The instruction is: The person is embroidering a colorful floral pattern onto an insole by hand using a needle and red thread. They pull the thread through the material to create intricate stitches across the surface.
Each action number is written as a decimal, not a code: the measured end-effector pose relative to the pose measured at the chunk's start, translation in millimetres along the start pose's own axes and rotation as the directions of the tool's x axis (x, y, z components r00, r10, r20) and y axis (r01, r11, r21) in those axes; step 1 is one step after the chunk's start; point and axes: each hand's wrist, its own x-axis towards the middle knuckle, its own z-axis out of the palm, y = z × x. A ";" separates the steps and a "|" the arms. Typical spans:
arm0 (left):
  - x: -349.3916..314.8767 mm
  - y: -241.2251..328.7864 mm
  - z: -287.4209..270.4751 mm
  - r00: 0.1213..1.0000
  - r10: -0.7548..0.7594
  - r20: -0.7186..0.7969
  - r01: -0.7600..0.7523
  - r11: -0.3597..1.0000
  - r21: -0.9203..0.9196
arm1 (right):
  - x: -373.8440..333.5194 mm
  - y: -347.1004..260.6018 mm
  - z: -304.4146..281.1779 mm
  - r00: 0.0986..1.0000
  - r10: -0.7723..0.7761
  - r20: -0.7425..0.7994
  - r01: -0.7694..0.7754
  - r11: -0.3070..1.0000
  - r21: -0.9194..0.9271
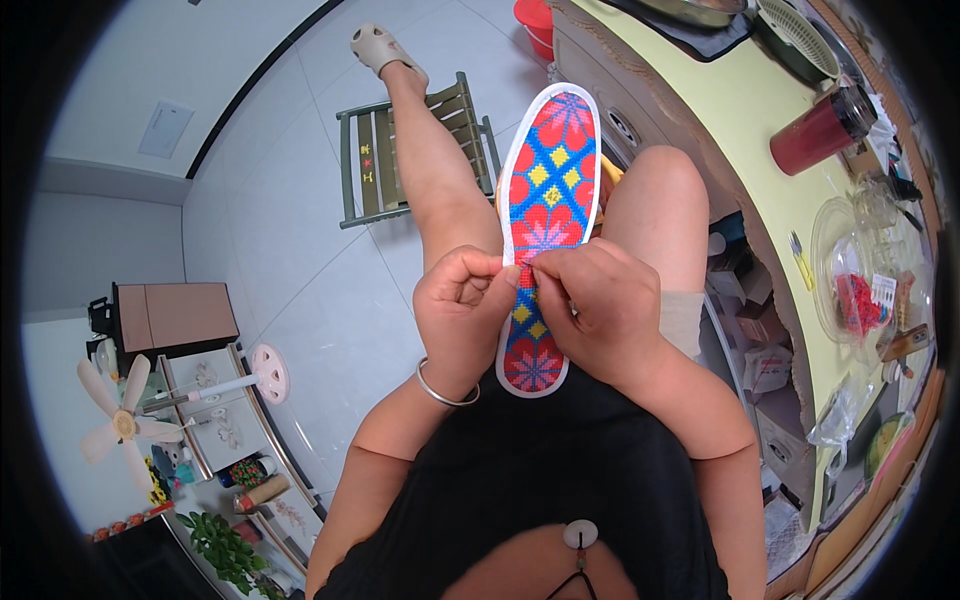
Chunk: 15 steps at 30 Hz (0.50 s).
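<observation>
An embroidered insole (pixel 553 215) with a white border lies lengthwise over my lap, patterned in red, pink, blue and yellow. At its left edge, near the middle, my left hand (pixel 466 310) pinches it between thumb and fingers. My right hand (pixel 598 305) rests over the right side of the insole, its thumb and forefinger closed at the stitched surface. Whatever is between those fingertips is too small to make out. The two sets of fingertips almost meet. Both hands hide part of the insole's middle.
A folding stool (pixel 375 165) stands under my outstretched leg. Along the right runs a yellowish counter (pixel 745 130) with a dark red bottle (pixel 820 130), a clear plastic container (pixel 850 265) of red thread and small yellow-handled scissors (pixel 801 262). A fan (pixel 124 424) is at the left; a red bucket (pixel 535 25) stands beyond.
</observation>
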 end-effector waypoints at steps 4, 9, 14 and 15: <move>-0.1 0.3 1.2 1.000 -0.012 0.003 0.012 1.000 -0.013 | 0.7 -1.2 -1.3 1.000 0.008 -0.004 -0.008 1.000 0.003; -0.1 0.1 2.4 1.000 -0.011 0.010 0.011 0.999 -0.033 | 0.1 -1.3 -2.4 0.999 0.028 0.019 -0.028 1.000 -0.001; -2.3 -0.6 3.4 0.996 0.088 -0.027 -0.081 0.978 0.192 | 1.6 -6.8 -6.7 0.995 0.074 0.069 -0.074 0.997 0.001; -2.2 -5.3 0.1 0.988 0.156 -0.017 -0.142 0.935 0.325 | 1.4 -7.4 -6.8 0.994 0.078 0.076 -0.077 0.997 -0.009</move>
